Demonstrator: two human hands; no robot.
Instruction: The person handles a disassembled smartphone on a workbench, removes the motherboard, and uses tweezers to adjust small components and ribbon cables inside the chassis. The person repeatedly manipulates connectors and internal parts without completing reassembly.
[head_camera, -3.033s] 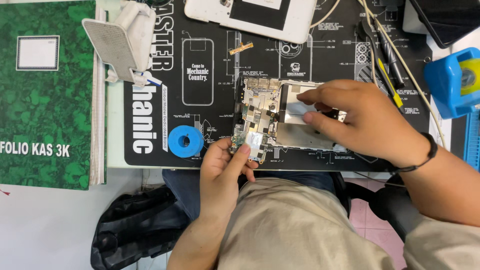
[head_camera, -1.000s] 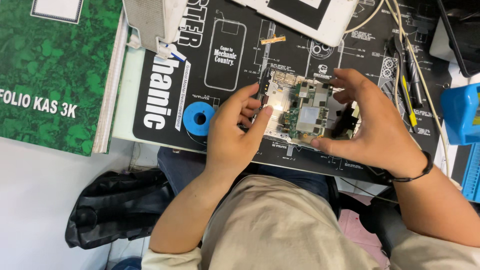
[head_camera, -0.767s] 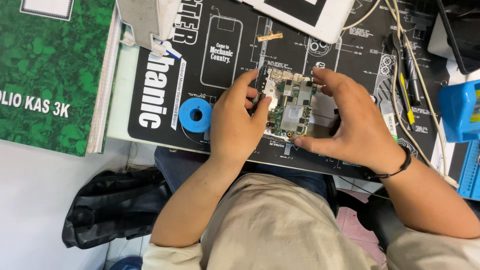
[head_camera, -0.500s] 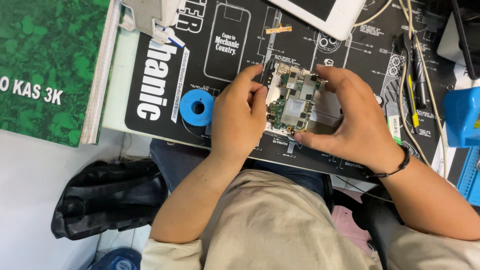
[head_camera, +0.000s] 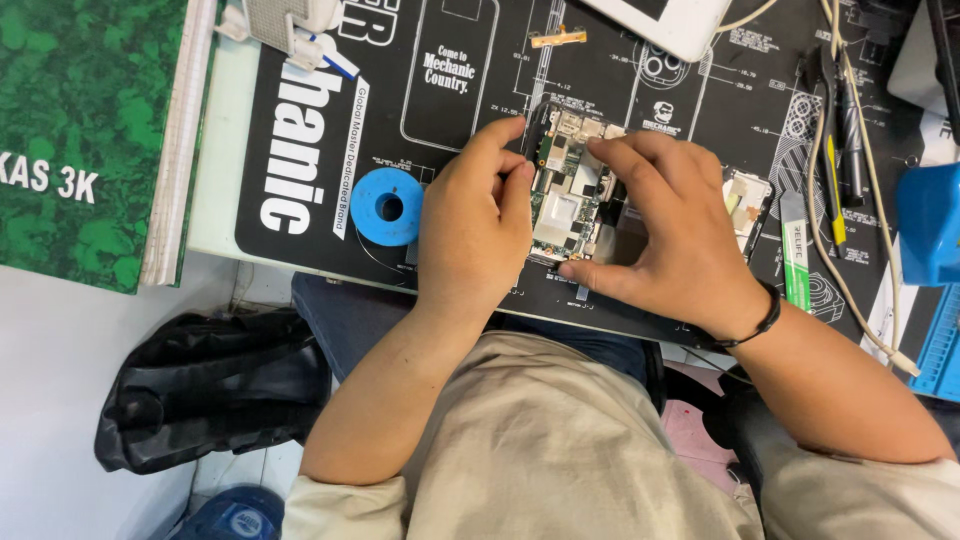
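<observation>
Both hands close on an opened phone body with its green and silver circuit board bared (head_camera: 566, 190), which lies near the front edge of a black printed rubber work mat (head_camera: 480, 60): the left hand (head_camera: 470, 230) pinches its left edge with curled fingers, and the right hand (head_camera: 670, 235) clamps its right side, thumb at the lower corner and forefinger on the top. Just left of the left hand a blue plastic spool (head_camera: 388, 206) lies flat on the mat, its centre hole showing nothing inside. At the far right stands a blue plastic box (head_camera: 928, 225); its contents cannot be made out.
</observation>
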